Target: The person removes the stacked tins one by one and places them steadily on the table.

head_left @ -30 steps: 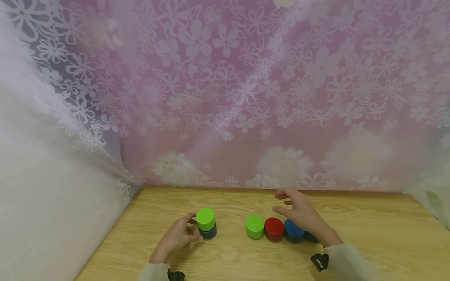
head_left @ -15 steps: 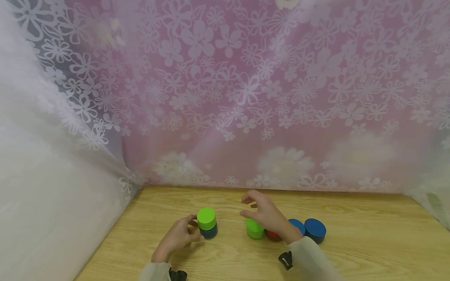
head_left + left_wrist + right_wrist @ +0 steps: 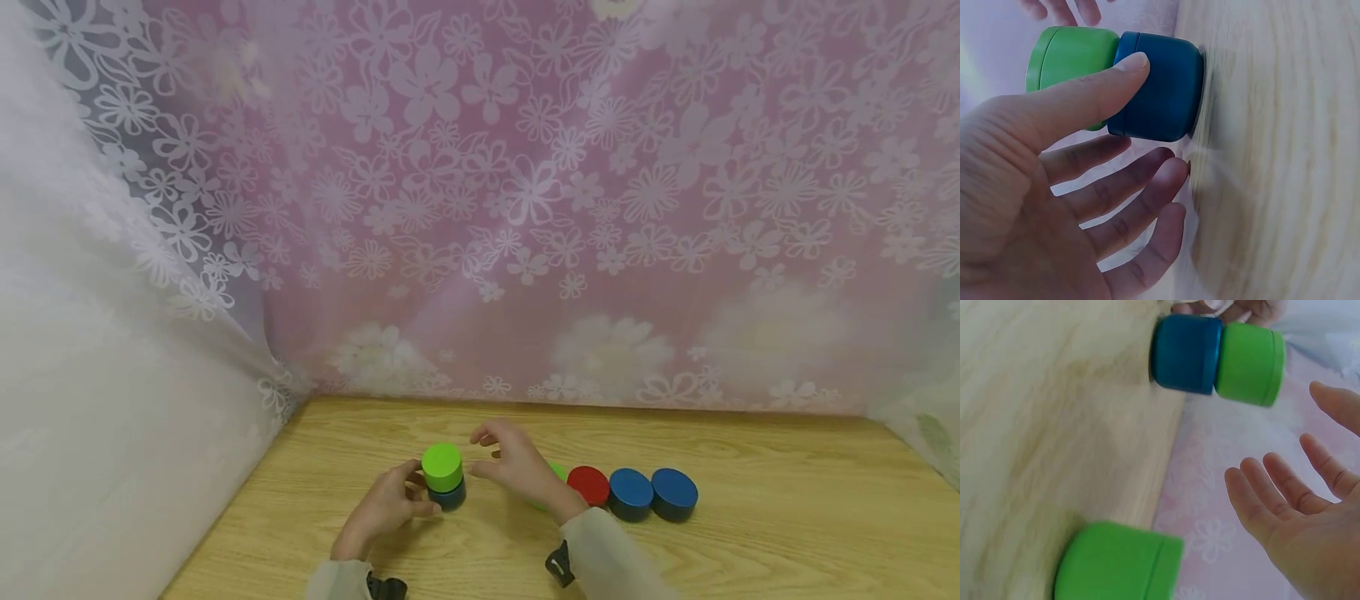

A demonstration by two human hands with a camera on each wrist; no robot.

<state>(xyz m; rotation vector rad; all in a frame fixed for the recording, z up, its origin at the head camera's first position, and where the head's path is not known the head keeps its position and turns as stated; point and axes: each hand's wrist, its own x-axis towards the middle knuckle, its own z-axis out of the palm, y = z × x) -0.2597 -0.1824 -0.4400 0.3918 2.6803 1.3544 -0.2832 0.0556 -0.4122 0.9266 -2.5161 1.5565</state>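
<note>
In the head view a bright green round lidded jar (image 3: 442, 467) stands on a dark blue one (image 3: 447, 497) at left of centre. Left of this stack is my left hand (image 3: 386, 504), fingers relaxed and spread. Its thumb (image 3: 1110, 87) overlaps both jars in the left wrist view, the other fingers lying apart from them. My right hand (image 3: 517, 467) hovers right of the stack, holding nothing, fingers loosely extended. Beneath its wrist a second green jar (image 3: 557, 472) is partly hidden; the right wrist view shows that green jar (image 3: 1119, 562) standing on the wood.
To the right, a red jar (image 3: 588, 485) and two blue jars, one (image 3: 631, 493) beside the other (image 3: 674, 493), continue the row. The wooden tabletop (image 3: 787, 500) ends at a pink floral curtain (image 3: 480, 250); white cloth (image 3: 112, 417) hangs at the left.
My right hand has moved left, from over the blue jars past the red and green ones to beside the stack. My left hand and the stack have stayed put.
</note>
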